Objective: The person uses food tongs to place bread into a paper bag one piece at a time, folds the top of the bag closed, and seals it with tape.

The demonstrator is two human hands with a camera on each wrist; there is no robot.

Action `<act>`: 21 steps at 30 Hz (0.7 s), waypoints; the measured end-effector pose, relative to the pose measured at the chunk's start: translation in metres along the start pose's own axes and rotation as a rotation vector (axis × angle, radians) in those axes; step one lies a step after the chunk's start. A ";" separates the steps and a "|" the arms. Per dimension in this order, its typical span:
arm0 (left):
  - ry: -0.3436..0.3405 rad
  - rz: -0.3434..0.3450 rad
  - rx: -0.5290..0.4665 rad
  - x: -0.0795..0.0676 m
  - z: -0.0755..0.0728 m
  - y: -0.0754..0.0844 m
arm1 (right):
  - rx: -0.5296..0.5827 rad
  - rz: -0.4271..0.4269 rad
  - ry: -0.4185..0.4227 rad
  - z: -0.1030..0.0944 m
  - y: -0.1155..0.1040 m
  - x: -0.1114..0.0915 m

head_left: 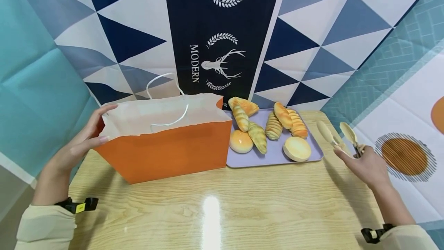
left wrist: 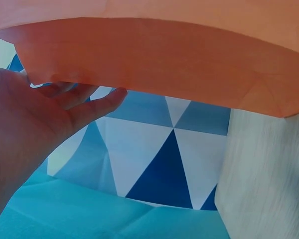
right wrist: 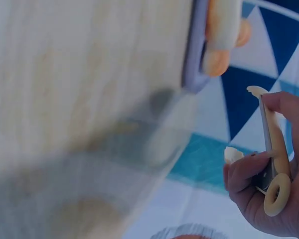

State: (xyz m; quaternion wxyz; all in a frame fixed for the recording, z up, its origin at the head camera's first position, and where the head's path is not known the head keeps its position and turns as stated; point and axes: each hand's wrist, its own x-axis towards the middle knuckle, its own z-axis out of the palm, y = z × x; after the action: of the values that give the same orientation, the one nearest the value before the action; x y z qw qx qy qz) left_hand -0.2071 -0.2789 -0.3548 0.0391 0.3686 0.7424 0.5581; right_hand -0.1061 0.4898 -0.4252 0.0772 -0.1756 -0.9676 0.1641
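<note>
A pale wood-grain table (head_left: 277, 203) lay before you, its broad near part on your side of the lilac tray (head_left: 275, 157). Nearest you, well short of the tray, came your pale sleeves (head_left: 45, 227), with a black strap (head_left: 71, 205) at each wrist. Right of the tray, your right hand (head_left: 369, 165) gripped beige tongs (right wrist: 276, 134), fingers curled round them and thumb against one arm; the tong tips stood apart. Left of the tray, your left hand (head_left: 78, 142) held the orange bag (head_left: 170, 151) by its end away from the tray, thumb at the near corner of its mouth, the other fingers spread along the back edge. The bag hid part of the tray's left end; whether the two touched could not be told. At the tray's front lay a pale round bread (head_left: 296, 149) on the right and a glossy bun (head_left: 241, 142) on the left, a greenish croissant (head_left: 258, 137) beside it. Farther back on the tray were a twisted roll (head_left: 241, 118), two ridged rolls (head_left: 274, 126), a smooth oblong roll (head_left: 282, 115) and a triangular pastry (head_left: 245, 105). Beyond the tray hung a triangle-patterned cloth (head_left: 128, 41).
</note>
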 end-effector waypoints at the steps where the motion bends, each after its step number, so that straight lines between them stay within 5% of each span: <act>1: -0.001 0.000 0.000 0.000 0.000 0.000 | 0.004 -0.005 0.010 -0.001 -0.007 -0.001; 10: -0.004 -0.004 -0.011 -0.001 -0.001 0.003 | 0.037 -0.129 0.053 -0.004 -0.064 -0.002; 21: -0.003 -0.007 -0.019 0.001 0.000 0.005 | 0.006 -0.282 0.064 0.010 -0.097 0.016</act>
State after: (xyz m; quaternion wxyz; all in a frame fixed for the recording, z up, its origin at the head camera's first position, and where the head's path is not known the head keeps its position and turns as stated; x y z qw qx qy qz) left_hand -0.2049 -0.2778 -0.3509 0.0455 0.3665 0.7383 0.5644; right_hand -0.1537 0.4071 -0.3999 0.1310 -0.0428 -0.9792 0.1491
